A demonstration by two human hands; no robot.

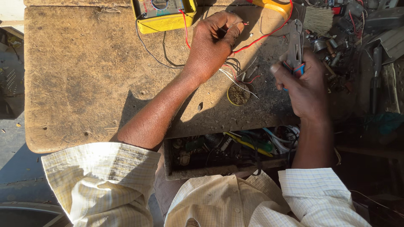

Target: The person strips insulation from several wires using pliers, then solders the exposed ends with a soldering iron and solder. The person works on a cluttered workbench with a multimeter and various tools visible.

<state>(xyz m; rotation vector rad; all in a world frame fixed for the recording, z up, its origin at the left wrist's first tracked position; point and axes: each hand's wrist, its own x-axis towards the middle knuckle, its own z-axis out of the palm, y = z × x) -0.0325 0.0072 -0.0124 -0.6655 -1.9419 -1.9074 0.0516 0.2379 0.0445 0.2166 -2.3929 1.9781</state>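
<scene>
pinching a thin red wire [246, 42] between its curled fingertips, the left hand [212, 44] keeps a clenched grip on it over the worn wooden desk [84, 75], just below the yellow meter [164, 14] at the far edge. the right hand [305, 84] is wrapped tight around the red-and-blue handles of a pair of pliers [295, 44], the metal nose pointing up and away, close beside the same wire. a small round tin [238, 94] of dark paste sits between the hands, with loose white and black wire ends [237, 75] lying over it. an open drawer [229, 151] of tangled parts is under the desk's front edge. judging from this, the wire is fine and stretched, so a hard squeeze or pull with the pliers could cut it through or drag the meter; a slipping wrist could knock the tin.
</scene>
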